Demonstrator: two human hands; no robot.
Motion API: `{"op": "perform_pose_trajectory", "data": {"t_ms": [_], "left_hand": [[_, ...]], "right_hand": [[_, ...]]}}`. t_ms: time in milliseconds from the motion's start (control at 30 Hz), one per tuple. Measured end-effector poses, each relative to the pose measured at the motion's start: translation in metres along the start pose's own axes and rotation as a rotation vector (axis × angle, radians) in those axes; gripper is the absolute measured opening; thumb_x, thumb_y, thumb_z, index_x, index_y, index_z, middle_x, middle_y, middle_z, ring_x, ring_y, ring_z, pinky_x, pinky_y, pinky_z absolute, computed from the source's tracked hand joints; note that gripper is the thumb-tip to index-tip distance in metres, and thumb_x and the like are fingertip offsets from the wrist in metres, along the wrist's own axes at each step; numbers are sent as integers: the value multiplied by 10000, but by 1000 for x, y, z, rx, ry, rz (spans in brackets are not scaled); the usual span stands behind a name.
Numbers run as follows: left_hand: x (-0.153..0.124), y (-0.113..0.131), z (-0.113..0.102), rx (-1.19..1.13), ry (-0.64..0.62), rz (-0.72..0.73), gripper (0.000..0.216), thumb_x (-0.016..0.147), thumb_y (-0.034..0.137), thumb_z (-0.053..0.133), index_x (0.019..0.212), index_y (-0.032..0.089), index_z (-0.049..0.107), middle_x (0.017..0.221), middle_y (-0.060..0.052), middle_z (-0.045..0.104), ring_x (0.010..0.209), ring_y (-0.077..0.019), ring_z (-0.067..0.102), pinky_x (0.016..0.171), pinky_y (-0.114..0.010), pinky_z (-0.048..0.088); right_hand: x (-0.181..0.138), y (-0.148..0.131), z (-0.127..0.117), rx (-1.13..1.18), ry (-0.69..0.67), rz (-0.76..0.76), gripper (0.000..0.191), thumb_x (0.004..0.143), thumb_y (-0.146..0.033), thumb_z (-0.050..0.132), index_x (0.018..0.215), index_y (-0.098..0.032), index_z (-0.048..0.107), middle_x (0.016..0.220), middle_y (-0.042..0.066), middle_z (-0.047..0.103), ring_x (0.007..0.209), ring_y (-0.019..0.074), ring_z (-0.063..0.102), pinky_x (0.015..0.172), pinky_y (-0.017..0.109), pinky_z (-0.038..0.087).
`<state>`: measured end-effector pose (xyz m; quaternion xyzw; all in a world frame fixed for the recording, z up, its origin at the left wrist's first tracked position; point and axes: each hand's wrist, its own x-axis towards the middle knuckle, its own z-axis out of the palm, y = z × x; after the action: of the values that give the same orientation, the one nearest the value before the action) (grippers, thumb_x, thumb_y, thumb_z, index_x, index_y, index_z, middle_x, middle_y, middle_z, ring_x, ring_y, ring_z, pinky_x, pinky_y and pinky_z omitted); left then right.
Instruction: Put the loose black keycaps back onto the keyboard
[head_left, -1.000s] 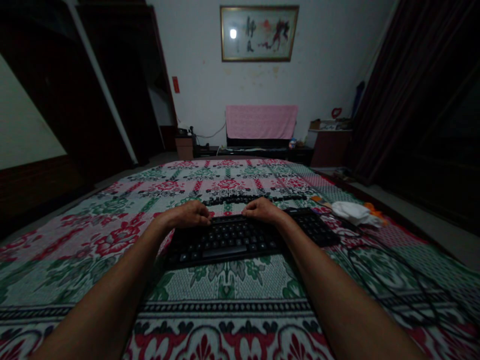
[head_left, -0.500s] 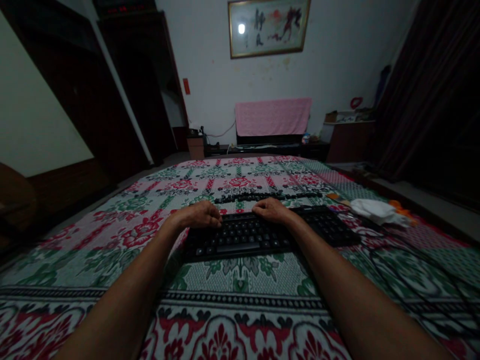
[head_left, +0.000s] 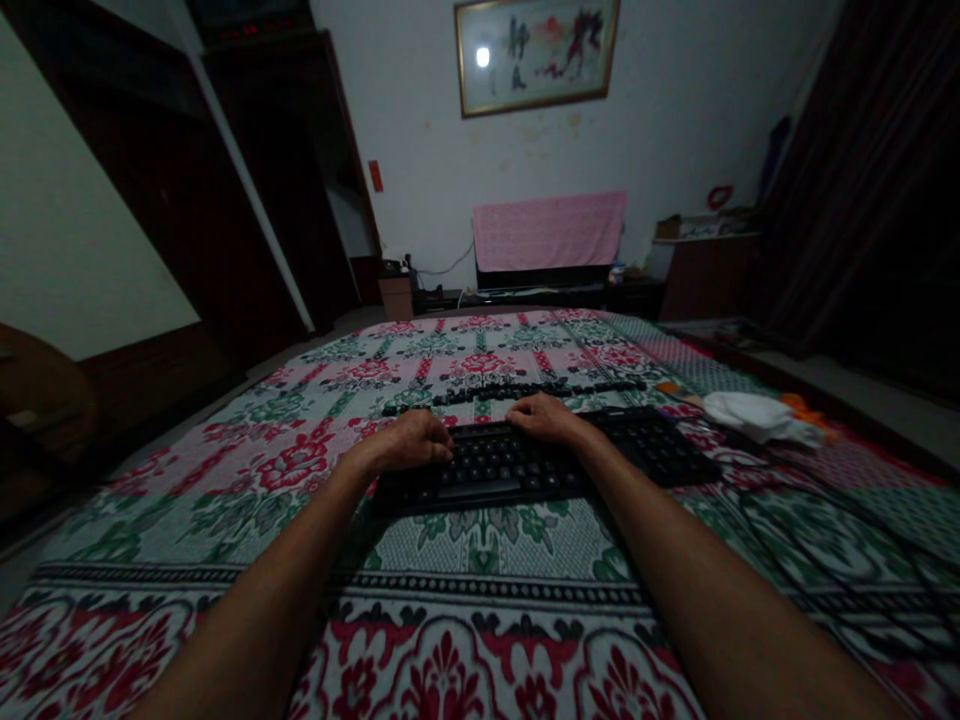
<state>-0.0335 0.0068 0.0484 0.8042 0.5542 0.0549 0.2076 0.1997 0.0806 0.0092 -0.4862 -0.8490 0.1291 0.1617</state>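
A black computer keyboard (head_left: pixel 480 489) lies on the patterned bedspread in front of me. My left hand (head_left: pixel 416 440) is over its left part, fingers curled and closed, fingertips at the upper rows of keys. Anything small between those fingertips is hidden. At the keyboard's back edge, right of its middle, my right hand (head_left: pixel 544 418) is closed on the rim, its wrist lying across the keys. Just behind the keyboard runs an uneven row of small black pieces (head_left: pixel 517 391), which look like loose keycaps.
Right of the keyboard lie a crumpled white cloth or bag (head_left: pixel 746 415), an orange item (head_left: pixel 806 412) and a looped black cable (head_left: pixel 780 560). The floral bedspread (head_left: pixel 480 640) spreads all around. Beyond the bed stand a low cabinet and a screen under a pink cloth (head_left: pixel 550 232).
My left hand has shifted slightly right and down over the keys, uncovering more black pieces behind it. The right hand stays at the back edge. The view has tilted slightly.
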Motion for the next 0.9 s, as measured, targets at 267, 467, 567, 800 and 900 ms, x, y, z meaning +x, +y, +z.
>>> {"op": "perform_pose_trajectory", "data": {"t_ms": [267, 467, 567, 800, 900], "left_hand": [[7, -10, 8, -84, 49, -28, 275, 626, 288, 537, 828, 167, 678, 682, 19, 629, 639, -134, 537, 555, -207, 364], [7, -11, 5, -126, -10, 8, 290, 634, 300, 538, 839, 161, 689, 659, 20, 628, 602, -123, 514, 551, -203, 362], [6, -11, 4, -162, -13, 25, 311, 647, 306, 536, 861, 146, 696, 695, -2, 649, 627, -130, 522, 575, -208, 375], [8, -11, 6, -208, 10, -50, 322, 665, 402, 528, 745, 133, 687, 558, 17, 564, 501, -98, 441, 481, -206, 325], [7, -8, 6, -209, 23, -87, 343, 652, 449, 539, 668, 128, 657, 511, 28, 497, 469, -85, 394, 447, -203, 290]], "right_hand": [[-2, -2, -1, 6, 5, 4, 332, 779, -327, 403, 837, -180, 695, 800, 27, 675, 729, 155, 572, 580, 197, 350], [-2, -3, -2, -21, -10, 30, 344, 782, -341, 395, 824, -181, 697, 781, 31, 673, 715, 152, 572, 557, 200, 338], [-1, -2, -1, -24, -12, 24, 342, 782, -344, 395, 841, -190, 695, 806, 31, 676, 727, 155, 575, 561, 200, 341], [1, 1, 2, -8, -2, 20, 335, 790, -343, 404, 867, -189, 691, 859, 35, 679, 771, 164, 580, 604, 200, 363], [0, -1, 0, 0, -10, 20, 329, 791, -341, 411, 869, -190, 693, 862, 32, 679, 779, 168, 578, 628, 200, 372]]}}
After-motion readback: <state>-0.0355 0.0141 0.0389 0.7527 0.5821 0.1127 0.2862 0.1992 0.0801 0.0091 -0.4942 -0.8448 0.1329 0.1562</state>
